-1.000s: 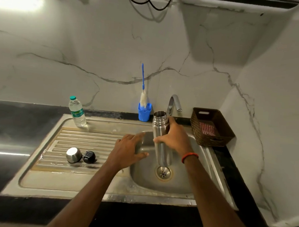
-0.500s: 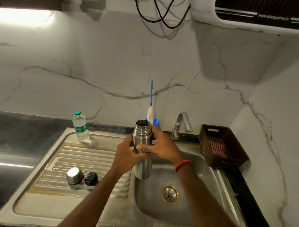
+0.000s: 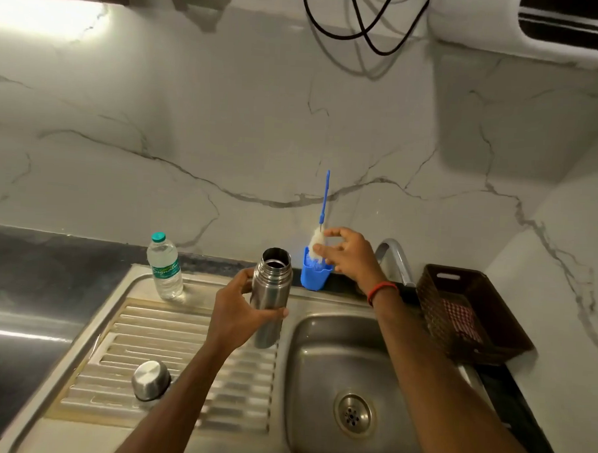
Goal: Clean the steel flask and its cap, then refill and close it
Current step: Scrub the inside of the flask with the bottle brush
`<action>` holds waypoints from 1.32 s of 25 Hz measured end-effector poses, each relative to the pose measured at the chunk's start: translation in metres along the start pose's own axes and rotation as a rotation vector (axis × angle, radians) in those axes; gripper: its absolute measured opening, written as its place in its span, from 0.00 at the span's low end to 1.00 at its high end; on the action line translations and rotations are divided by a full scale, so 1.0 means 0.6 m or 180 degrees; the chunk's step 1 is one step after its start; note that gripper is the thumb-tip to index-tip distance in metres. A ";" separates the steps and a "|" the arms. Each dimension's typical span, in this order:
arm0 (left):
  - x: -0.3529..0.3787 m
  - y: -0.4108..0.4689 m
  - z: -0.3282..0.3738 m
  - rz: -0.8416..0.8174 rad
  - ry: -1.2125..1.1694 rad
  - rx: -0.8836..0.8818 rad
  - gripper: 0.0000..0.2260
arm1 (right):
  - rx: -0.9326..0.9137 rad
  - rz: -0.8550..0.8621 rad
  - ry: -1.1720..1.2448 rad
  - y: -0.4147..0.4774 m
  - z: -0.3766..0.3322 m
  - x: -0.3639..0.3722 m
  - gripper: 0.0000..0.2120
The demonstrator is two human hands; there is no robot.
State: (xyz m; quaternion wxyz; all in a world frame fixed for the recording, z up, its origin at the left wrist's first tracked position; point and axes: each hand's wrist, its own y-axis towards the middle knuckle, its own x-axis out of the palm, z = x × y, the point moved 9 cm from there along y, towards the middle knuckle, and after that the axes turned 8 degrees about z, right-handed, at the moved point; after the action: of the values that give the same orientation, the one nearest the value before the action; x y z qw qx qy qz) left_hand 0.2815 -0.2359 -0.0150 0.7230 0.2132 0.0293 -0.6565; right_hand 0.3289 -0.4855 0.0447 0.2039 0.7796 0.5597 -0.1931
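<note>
Silver steel flask (image 3: 270, 293) and cap (image 3: 150, 379); blue holder (image 3: 314, 277) with blue-handled, white-bristled brush (image 3: 325, 196); green-topped, green-labelled clear bottle (image 3: 164, 268); brown woven basket (image 3: 433, 307), red-checked cloth (image 3: 459, 316); grey-veined white wall (image 3: 226, 137); black table (image 3: 49, 260).

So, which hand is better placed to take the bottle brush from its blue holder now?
The right hand: it is free, with its fingers close to the bottle brush in the blue holder. The left hand grips the steel flask.

Steel flask (image 3: 270, 292) upright (uncapped)
</note>
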 end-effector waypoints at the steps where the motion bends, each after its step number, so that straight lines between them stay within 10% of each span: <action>1: -0.002 0.005 -0.011 0.0001 0.0021 -0.0028 0.34 | 0.0035 0.0150 -0.0037 0.025 0.000 -0.001 0.26; 17: 0.023 0.062 -0.093 -0.0023 0.0024 -0.0215 0.36 | -0.0333 0.0629 -0.1124 0.205 -0.015 0.018 0.15; 33: 0.006 0.024 -0.055 -0.0134 0.0299 -0.0190 0.35 | -0.0747 0.1087 -0.0323 0.155 -0.099 -0.101 0.14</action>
State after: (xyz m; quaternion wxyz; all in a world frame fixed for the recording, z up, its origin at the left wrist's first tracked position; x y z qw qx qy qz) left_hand 0.3034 -0.2273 -0.0421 0.7129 0.2215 0.0872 -0.6596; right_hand 0.4034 -0.5291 0.1363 0.3510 0.8234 0.4271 -0.1282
